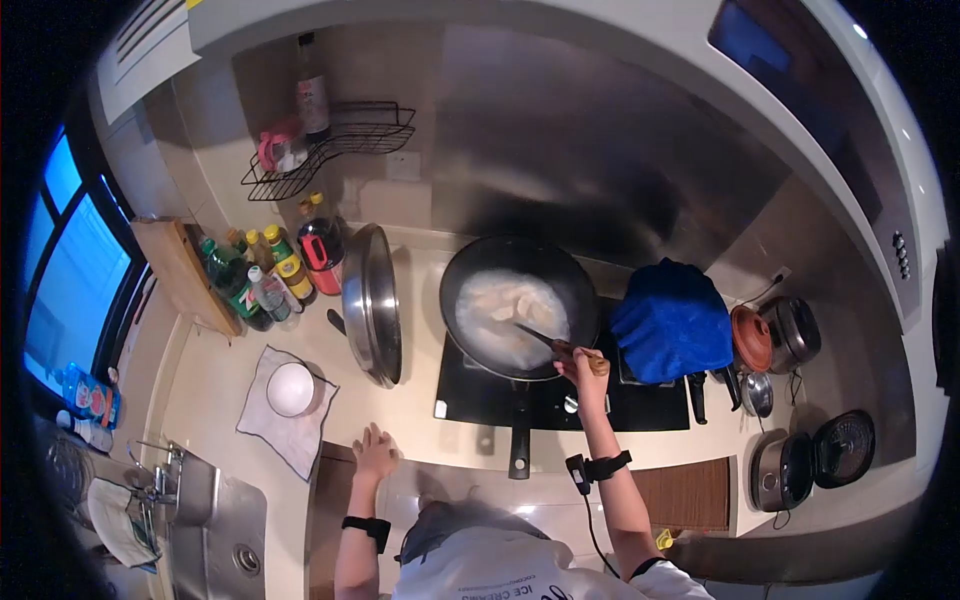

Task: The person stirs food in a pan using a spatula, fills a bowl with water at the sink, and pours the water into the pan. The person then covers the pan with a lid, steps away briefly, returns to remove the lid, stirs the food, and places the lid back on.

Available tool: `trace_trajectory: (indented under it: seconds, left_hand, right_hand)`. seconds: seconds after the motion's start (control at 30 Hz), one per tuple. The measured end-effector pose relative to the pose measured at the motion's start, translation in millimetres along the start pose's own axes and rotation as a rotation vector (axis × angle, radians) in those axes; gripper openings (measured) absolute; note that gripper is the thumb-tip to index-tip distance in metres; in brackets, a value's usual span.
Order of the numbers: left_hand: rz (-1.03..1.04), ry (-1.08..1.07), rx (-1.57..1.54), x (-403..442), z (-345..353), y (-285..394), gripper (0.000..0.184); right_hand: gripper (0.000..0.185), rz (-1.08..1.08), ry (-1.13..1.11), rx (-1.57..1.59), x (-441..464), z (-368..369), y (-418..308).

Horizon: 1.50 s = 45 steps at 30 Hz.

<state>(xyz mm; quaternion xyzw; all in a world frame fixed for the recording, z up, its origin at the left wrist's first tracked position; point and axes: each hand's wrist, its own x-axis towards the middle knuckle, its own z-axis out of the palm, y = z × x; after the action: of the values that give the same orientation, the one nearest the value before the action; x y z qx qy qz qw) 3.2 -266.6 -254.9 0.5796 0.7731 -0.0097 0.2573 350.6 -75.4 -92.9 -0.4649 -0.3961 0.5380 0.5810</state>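
A dark wok (455, 335) sits on the black gas stove (460, 390), its long handle pointing toward me. Cloudy white liquid in it holds several pale pieces that look like dumplings (515, 300). My right hand (585, 370) is closed around the wooden handle of a cooking utensil (540, 336). The utensil's dark shaft slants down into the liquid, which hides its head. Over the counter's front edge, my left hand (376, 453) holds nothing, with its fingers apart. A white bowl (291, 389) on a pale cloth (310, 440) lies beyond it.
A large metal lid (375, 305) leans upright left of the wok. Several bottles (288, 265) and a cutting board (185, 270) stand farther left. A blue cloth (672, 320) covers a pot on the right burner. The sink (215, 540) is at lower left.
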Motion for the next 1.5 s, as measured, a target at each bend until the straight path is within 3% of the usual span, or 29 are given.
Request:
trace_trajectory:
  seconds: [0.17, 0.47, 0.67, 0.97, 1.2, 1.5]
  left_hand:
    - [-0.002, 0.097, 0.025, -3, 8, 5, 0.049]
    - [-0.047, 0.076, -0.010, -5, 9, 9, 0.053]
    - [-0.057, 0.043, 0.013, -6, 5, 12, 0.056]
    - [-0.043, 0.050, -0.007, -6, 10, 10, 0.055]
    - [-0.040, 0.046, -0.009, -3, 10, 7, 0.056]
    - [-0.069, 0.067, -0.065, -6, 12, 5, 0.055]
  right_hand:
    - [0.017, -0.065, -0.038, 0.033, 11, 5, 3]
    - [0.018, -0.287, -0.214, -0.523, -20, 5, -68]
    - [0.019, -0.401, -0.157, -0.687, -39, -9, -110]
    - [0.015, -0.342, -0.061, -0.580, -14, -37, -144]
    - [0.012, -0.320, -0.058, -0.675, 26, -36, -163]
    - [0.015, -0.232, -0.092, -0.613, 55, -51, -148]
